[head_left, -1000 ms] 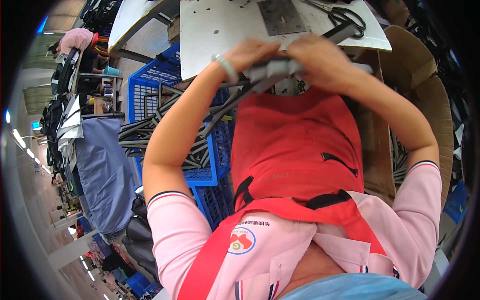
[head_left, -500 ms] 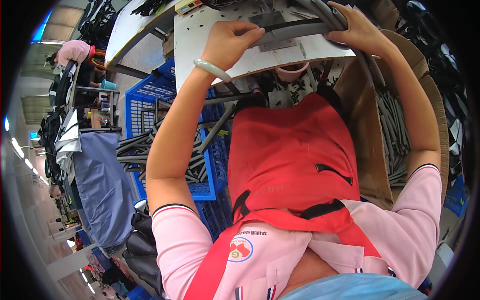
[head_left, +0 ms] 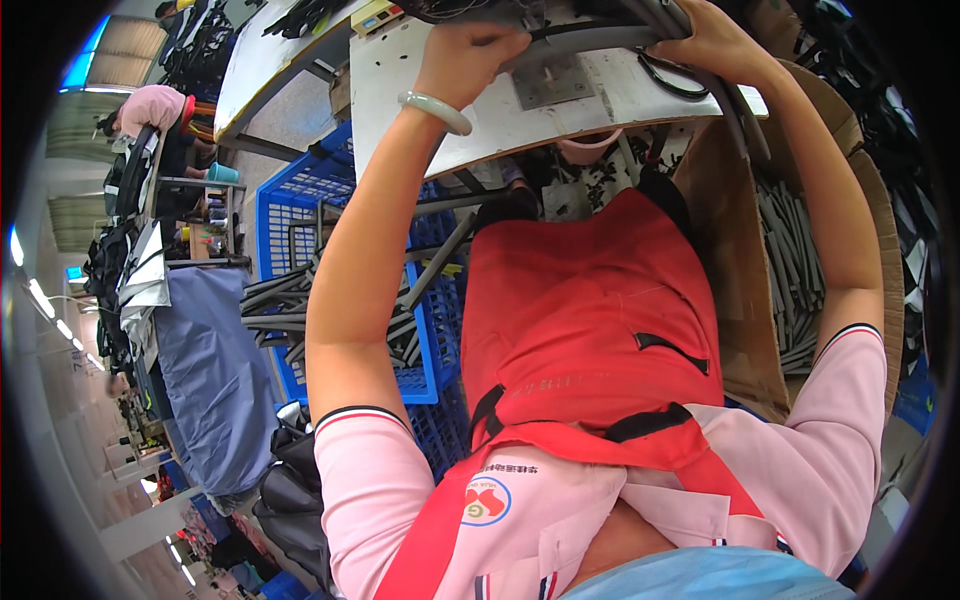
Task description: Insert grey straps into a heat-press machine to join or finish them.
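Note:
A grey tube-like strip (head_left: 590,40) with a black band along its far edge stretches between my hands above the white worktable. My left hand (head_left: 468,62) pinches its left end between thumb and fingers. My right hand (head_left: 715,45) is wrapped around the other end together with several grey tubes (head_left: 735,120), which hang down past the table's right edge. Beneath the strip, a grey metal plate (head_left: 555,82) is set in the white tabletop (head_left: 400,110). A thin black loop (head_left: 672,82) lies beside my right hand.
At left, a blue plastic crate (head_left: 290,215) holds many grey tubes (head_left: 290,305). An open cardboard box (head_left: 735,290) with more grey tubes stands at right. A pink basin (head_left: 590,150) sits under the table. Farther left, a person in pink (head_left: 150,110) bends over a bench.
Both hands and the strip have moved slightly away from me, toward the table's far side. More of the metal plate and the black loop now shows.

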A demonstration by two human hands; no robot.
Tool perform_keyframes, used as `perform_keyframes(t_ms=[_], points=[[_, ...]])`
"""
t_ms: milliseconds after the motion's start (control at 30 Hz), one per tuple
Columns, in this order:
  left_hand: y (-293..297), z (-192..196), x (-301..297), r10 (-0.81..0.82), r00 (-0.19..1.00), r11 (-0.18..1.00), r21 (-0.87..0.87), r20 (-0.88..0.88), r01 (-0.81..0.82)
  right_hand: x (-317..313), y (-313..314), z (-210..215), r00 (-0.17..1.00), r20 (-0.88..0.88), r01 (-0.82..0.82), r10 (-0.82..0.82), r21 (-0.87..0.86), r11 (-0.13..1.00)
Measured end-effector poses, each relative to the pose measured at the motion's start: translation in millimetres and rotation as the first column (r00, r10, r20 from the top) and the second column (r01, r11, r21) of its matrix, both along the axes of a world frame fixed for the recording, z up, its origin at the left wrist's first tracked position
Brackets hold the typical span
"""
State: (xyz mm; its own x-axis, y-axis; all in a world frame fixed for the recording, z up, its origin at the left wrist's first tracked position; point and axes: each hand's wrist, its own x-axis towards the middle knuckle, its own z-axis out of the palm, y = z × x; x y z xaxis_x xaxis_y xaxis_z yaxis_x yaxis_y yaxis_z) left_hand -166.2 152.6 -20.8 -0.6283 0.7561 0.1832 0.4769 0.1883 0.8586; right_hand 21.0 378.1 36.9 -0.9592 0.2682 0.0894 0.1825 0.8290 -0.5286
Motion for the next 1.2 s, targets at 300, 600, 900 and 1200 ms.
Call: perform_keyframes(t_ms=[300, 600, 900, 1200], points=[[11, -5, -13, 0.002, 0.996, 0.999, 0.044, 0.091, -0.006, -22, 20, -11, 1.000, 0.008, -0.022, 0.022, 0.041, 0.999], [-20, -3, -14, -0.003, 0.999, 1.000, 0.027, 0.040, 0.002, 15, 7, -55, 0.995, -0.084, -0.055, 0.053, -0.024, 0.998], [-4, -17, 69, -0.266, 0.944, 0.923, -0.232, 0.194, 0.308, 7, -167, -128, 0.823, -0.051, -0.441, 0.565, 0.569, 0.694], [-91, -46, 53, -0.190, 0.829, 0.879, -0.285, 0.527, 0.383, 47, -25, -47, 0.964, -0.072, -0.256, 0.255, -0.006, 0.967]])
